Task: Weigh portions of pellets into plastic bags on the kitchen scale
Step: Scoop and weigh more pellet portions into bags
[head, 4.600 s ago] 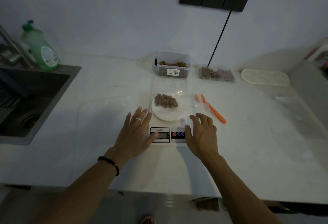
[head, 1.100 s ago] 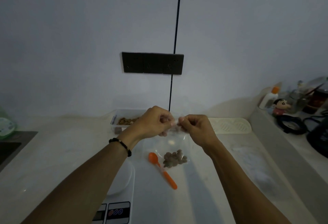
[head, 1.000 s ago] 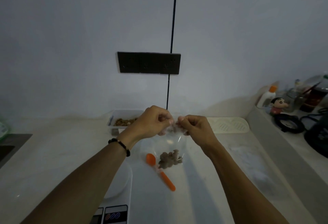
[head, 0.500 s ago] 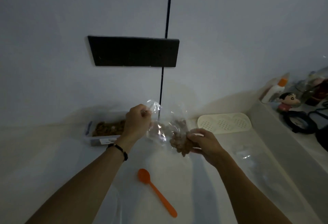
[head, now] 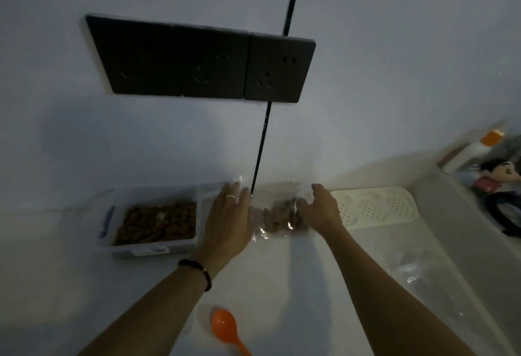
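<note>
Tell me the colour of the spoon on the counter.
Orange; the spoon shows at the bottom edge of the head view.

A single head-worn view is given, aimed forward and slightly down from close above the counter [head: 282,276]. The wall [head: 394,73] with its sockets [head: 203,70] is faced squarely. Both forearms are seen entering from below.

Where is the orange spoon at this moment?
In the head view, the orange spoon lies on the counter at the bottom edge, between the two forearms, nearer the person than the bag of pellets.
</note>
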A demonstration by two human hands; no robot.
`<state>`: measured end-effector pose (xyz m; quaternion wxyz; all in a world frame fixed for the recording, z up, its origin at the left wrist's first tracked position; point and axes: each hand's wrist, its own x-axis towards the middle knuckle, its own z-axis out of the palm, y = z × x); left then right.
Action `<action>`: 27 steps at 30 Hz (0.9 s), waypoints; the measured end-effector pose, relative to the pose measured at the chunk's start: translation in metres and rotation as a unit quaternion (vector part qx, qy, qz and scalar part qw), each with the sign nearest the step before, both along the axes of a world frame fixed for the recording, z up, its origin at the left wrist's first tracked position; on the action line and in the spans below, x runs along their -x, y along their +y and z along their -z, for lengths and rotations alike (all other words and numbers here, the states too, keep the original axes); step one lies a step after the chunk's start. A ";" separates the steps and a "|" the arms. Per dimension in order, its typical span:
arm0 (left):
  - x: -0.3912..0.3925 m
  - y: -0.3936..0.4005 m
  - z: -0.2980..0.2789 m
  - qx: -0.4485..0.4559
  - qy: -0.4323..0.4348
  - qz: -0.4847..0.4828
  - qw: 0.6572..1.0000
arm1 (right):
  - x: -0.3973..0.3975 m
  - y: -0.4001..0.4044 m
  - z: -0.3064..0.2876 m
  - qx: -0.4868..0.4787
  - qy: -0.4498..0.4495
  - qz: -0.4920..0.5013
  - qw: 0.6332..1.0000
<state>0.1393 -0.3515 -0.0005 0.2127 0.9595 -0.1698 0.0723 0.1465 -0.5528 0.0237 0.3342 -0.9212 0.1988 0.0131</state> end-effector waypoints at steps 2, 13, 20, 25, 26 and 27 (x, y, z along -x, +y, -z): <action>0.001 0.000 0.014 -0.065 0.010 0.075 0.995 | 0.015 0.005 0.011 0.099 -0.016 -0.111 0.989; 0.007 0.008 0.036 -0.132 0.037 0.129 0.982 | 0.049 0.011 0.035 0.230 0.059 -0.250 0.939; 0.040 -0.023 0.013 -0.129 0.024 0.135 0.982 | 0.097 -0.024 0.018 0.226 0.027 -0.196 0.954; 0.079 -0.093 0.008 -0.131 0.011 0.179 0.975 | 0.154 -0.084 0.007 0.220 0.029 -0.098 0.970; 0.087 -0.111 0.009 -0.132 0.025 0.185 0.974 | 0.165 -0.100 0.007 0.219 0.034 -0.075 0.972; 0.095 -0.129 0.010 -0.128 0.043 0.191 0.972 | 0.178 -0.117 0.008 0.219 0.041 -0.054 0.973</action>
